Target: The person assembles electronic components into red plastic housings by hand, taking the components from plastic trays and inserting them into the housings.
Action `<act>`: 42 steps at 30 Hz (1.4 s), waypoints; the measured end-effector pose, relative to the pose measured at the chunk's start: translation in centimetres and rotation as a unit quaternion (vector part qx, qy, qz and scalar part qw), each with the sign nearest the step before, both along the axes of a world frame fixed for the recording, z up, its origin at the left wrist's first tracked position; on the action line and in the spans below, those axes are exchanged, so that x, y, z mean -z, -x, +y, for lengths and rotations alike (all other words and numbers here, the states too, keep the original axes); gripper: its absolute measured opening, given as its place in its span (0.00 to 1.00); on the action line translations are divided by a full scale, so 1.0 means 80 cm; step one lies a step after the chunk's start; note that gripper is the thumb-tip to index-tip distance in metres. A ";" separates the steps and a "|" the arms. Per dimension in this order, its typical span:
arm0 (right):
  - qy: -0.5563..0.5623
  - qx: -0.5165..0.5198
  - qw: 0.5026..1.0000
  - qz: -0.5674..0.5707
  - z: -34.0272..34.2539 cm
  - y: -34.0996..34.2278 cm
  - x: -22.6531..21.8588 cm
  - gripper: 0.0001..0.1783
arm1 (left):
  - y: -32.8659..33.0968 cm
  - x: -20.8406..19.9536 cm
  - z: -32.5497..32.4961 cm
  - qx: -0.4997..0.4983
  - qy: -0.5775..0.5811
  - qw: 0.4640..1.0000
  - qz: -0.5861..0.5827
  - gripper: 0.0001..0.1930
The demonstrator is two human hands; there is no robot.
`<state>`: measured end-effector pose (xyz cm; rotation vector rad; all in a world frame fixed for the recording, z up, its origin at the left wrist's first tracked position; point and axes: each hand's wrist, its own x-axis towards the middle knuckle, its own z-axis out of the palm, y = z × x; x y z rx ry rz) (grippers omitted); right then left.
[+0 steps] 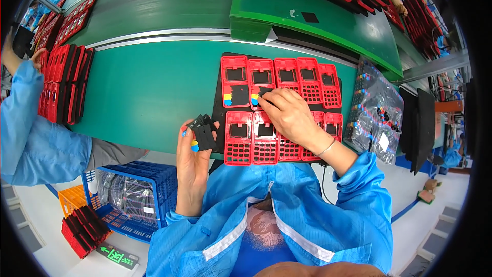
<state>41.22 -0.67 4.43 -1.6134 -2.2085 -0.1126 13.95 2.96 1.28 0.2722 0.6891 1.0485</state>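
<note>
Red handheld-device housings [238, 156] lie in two rows on a black mat [218, 128] in front of me. The far-left one holds a black keypad piece [239, 95] with yellow, red and blue keys at its lower left corner. Over the housing beside it [262, 65], my right hand [293, 117] reaches in with closed fingertips on a second keypad piece [254, 97], which lies in its lower part, partly hidden by the fingers. Left of the mat, my left hand [191, 177] grips a small stack of black keypad pieces [204, 132] with coloured keys.
Stacked red-and-black housings [64, 84] stand at the left beside a co-worker's blue sleeve [25, 113]. A clear bag of keypad pieces [376, 115] lies right of the mat. A green raised shelf [318, 25] crosses the far right. Blue crates [128, 225] sit below left.
</note>
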 end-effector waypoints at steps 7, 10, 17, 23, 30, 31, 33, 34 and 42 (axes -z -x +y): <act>-0.016 -0.028 0.999 0.036 0.011 -0.025 0.004 0.16 | -0.003 -0.004 -0.002 0.005 -0.007 1.000 0.011 0.15; 0.045 -0.089 0.991 0.091 0.025 -0.048 0.001 0.14 | -0.004 -0.005 -0.002 0.003 -0.008 1.000 0.012 0.15; 0.032 -0.113 0.992 0.041 0.027 -0.041 -0.004 0.19 | -0.005 -0.005 -0.001 0.011 -0.012 1.000 0.022 0.15; 0.057 -0.109 0.991 0.052 0.032 -0.036 -0.002 0.22 | -0.009 -0.001 0.000 0.020 -0.015 1.000 -0.001 0.17; 0.038 -0.129 0.988 0.072 0.036 -0.038 -0.008 0.17 | -0.014 -0.009 -0.001 0.033 -0.024 0.999 0.014 0.16; 0.041 -0.121 0.990 0.068 0.035 -0.035 -0.004 0.18 | -0.016 -0.011 -0.001 0.032 -0.023 0.999 0.021 0.15; 0.042 -0.114 0.990 0.065 0.033 -0.031 -0.002 0.18 | -0.018 -0.013 -0.001 0.043 -0.035 0.998 0.000 0.15; 0.045 -0.114 0.989 0.079 0.033 -0.029 -0.006 0.18 | -0.019 -0.015 0.000 0.056 -0.047 0.997 -0.024 0.15; 0.035 -0.134 0.961 0.238 0.007 0.063 -0.035 0.22 | -0.037 -0.023 -0.013 0.073 -0.071 0.994 0.027 0.17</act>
